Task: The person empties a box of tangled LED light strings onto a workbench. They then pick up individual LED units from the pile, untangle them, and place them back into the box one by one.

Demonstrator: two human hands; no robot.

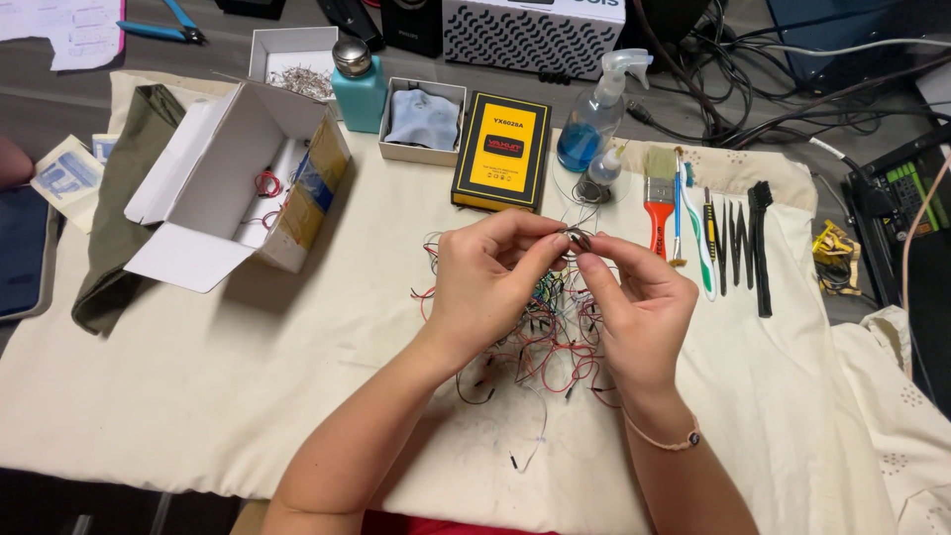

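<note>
We see our left hand (485, 282) and right hand (634, 307) raised together over the cream cloth (248, 376) that covers the desk, fingertips meeting. Between them sits a small round metal part (577, 239), pinched narrow by the left thumb and forefinger on one side and by the right fingertips on the other; both hands are closed on it. Thin wires run from the part down toward the tangle of red and black wires (540, 347) lying directly beneath the hands. Beyond the hands, away from us, lies a yellow and black box (502, 151), with a blue spray bottle (594, 124) just to its right. To the right of the right hand a row of tools is laid out: a red-handled brush (660, 203), a toothbrush (696, 233) and black tweezers (738, 243). Far to the left of the left hand an open white carton (233, 183) rests on its side.
</note>
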